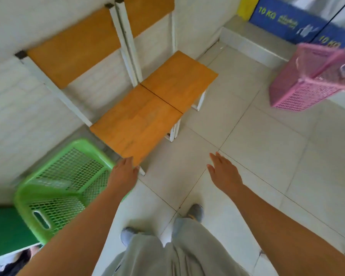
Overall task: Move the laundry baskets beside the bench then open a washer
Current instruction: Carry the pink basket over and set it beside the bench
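A green mesh laundry basket (64, 188) stands on the floor at the near left end of the orange wooden bench (153, 108). A pink mesh basket (311, 80) stands on the floor at the far right, apart from the bench, in front of blue washer fronts (283, 20) marked 10 KG. My left hand (124, 174) hovers by the bench's near corner, just right of the green basket's rim, fingers loose and holding nothing. My right hand (225, 172) is stretched out flat over the tiled floor, also holding nothing.
White tiled wall behind the bench. A raised tiled step (253, 42) runs under the washers. A dark green surface (6, 230) lies at the lower left. My feet in grey shoes (195, 212) stand on the pale floor tiles between bench and pink basket.
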`<state>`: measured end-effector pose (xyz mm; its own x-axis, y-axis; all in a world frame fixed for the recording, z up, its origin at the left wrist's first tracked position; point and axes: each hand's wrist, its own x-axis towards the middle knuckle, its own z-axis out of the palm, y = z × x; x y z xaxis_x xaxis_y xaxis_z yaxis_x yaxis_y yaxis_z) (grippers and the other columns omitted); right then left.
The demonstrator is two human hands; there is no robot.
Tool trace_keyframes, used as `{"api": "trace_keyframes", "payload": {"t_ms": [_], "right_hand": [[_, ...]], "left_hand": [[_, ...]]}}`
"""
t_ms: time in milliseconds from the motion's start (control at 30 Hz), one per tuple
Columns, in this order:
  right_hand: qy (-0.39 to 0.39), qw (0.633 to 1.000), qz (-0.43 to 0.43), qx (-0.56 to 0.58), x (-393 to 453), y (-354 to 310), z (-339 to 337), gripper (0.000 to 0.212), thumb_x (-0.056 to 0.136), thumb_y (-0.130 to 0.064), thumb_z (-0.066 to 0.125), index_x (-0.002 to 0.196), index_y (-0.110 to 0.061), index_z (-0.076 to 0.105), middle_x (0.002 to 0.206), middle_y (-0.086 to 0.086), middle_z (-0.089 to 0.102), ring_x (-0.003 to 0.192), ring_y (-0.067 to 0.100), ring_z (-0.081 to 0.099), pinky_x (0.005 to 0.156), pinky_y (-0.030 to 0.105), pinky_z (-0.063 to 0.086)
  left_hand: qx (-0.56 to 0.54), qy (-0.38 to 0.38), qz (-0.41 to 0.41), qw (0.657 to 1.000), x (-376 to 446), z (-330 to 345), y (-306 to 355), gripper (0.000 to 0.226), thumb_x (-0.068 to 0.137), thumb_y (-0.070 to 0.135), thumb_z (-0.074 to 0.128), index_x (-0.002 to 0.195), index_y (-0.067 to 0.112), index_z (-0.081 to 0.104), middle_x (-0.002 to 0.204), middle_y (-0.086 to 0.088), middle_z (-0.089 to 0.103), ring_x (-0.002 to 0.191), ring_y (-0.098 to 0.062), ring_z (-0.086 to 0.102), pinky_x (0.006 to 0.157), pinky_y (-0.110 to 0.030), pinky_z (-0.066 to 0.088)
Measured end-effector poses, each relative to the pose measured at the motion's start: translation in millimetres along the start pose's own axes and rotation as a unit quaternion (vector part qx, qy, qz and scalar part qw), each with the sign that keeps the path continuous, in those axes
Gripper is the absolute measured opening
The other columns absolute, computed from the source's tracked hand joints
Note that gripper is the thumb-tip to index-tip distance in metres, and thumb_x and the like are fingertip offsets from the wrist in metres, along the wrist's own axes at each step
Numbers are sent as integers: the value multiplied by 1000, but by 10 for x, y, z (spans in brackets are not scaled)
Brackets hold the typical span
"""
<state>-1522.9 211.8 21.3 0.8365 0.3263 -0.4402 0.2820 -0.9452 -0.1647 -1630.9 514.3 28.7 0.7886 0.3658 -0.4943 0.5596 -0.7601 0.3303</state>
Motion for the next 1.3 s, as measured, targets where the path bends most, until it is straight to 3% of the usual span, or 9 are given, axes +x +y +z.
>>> {"api": "trace_keyframes", "payload": {"t_ms": [267,533,933,1300], "right_hand": [[13,993,102,55,-128,1270,-237,53,103,-37,27,152,-17,23,160,7,24,143,26,31,113,39,32],[36,973,192,124,128,2183,-457,53,103,-38,28,152,-18,25,159,6,25,143,25,31,111,39,32],[63,919,331,204,1349,3465,-1385,53,103,-37,30,152,-18,26,158,5,28,144,25,29,114,42,29],[75,906,364,203,2404,4949,-2066,51,102,-35,33,149,-17,30,154,4,36,138,28,37,108,42,35]], "left_hand": [[-1,-23,60,998,295,387,1600,50,101,28,40,146,8,33,151,-16,37,135,-35,39,111,-44,32],[55,-36,167,984,1040,533,2837,46,100,32,41,141,11,42,143,-13,49,131,-30,46,109,-41,37],[121,-89,268,952,2685,340,4972,45,101,32,38,142,13,42,143,-13,47,132,-31,45,108,-41,37],[150,-110,282,941,3814,560,6828,46,100,32,38,143,14,39,140,-14,47,128,-33,45,103,-43,39]]}}
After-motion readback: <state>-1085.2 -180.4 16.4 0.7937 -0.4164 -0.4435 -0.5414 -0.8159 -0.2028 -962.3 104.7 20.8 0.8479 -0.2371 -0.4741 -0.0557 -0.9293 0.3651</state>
